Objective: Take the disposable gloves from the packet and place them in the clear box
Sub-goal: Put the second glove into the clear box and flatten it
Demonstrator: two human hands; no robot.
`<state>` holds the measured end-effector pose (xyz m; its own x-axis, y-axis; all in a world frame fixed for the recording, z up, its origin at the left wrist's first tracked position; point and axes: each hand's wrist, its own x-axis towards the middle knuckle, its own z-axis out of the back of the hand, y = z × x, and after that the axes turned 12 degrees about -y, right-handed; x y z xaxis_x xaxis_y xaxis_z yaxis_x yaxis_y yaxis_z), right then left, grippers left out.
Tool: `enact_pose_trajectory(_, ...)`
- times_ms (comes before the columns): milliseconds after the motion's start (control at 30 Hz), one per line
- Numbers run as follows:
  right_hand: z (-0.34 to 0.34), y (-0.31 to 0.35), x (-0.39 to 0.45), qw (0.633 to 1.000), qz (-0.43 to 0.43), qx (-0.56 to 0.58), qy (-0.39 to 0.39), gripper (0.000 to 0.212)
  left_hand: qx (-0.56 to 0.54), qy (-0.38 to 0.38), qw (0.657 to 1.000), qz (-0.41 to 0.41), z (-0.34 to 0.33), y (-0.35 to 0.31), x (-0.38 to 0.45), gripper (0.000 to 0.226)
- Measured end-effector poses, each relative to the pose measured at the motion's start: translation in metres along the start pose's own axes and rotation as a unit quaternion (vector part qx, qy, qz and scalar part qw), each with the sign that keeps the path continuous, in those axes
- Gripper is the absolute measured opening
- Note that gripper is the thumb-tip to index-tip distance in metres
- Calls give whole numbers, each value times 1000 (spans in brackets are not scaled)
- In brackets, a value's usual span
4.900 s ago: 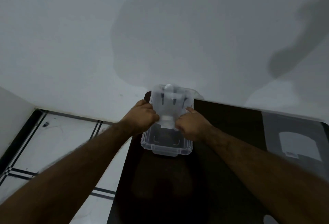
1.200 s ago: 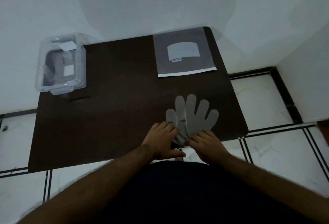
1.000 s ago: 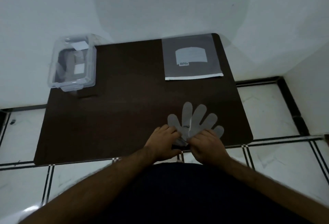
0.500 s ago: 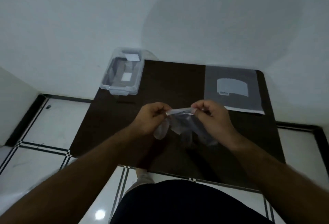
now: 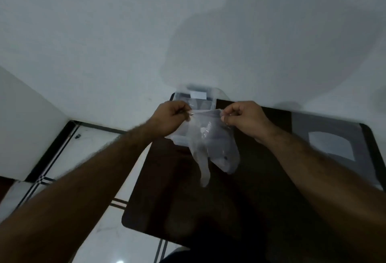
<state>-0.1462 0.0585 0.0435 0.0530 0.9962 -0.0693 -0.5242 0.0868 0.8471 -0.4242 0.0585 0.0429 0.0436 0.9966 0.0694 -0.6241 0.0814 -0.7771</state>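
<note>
Head view: we see a dark brown tabletop (image 5: 188, 196) against a white wall. At its right lies a flat grey packet (image 5: 330, 143) with a pale label. At the far left corner sits the clear plastic box (image 5: 200, 100), partly hidden by our hands. Our left hand (image 5: 170, 117) and right hand (image 5: 244, 117) each pinch a top corner of a thin translucent disposable glove (image 5: 211, 145), which hangs in the air just in front of the box.

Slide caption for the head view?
Both hands, left and right, hold a translucent disposable glove stretched above the clear plastic box.
</note>
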Motion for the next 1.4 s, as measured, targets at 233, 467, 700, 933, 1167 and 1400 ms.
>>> enact_pose_trajectory(233, -47, 32, 102, 994, 43, -84, -51, 11, 78, 2, 996, -39, 30, 30, 106, 22)
enact_pose_trajectory(467, -73, 51, 165, 975, 105, -95, -171, 8, 99, -42, 990, -89, 46, 36, 184, 27)
enact_pose_trajectory(700, -67, 61, 148, 936, 255, -18, -243, 12, 20, -173, 965, -194, 56, 36, 194, 19)
enact_pose_trajectory(933, -71, 22, 108, 931, 320, -91, -149, 13, 64, -114, 931, -341, 49, 78, 152, 18)
enact_pose_trajectory(1167, -86, -14, 121, 928, 292, -230, -5, 19, 200, -30, 924, -326, 23, 125, 133, 32)
enact_pose_trajectory(1400, -104, -39, 128, 871, 276, -396, 89, 32, 294, 48, 893, -338, -14, 152, 121, 25)
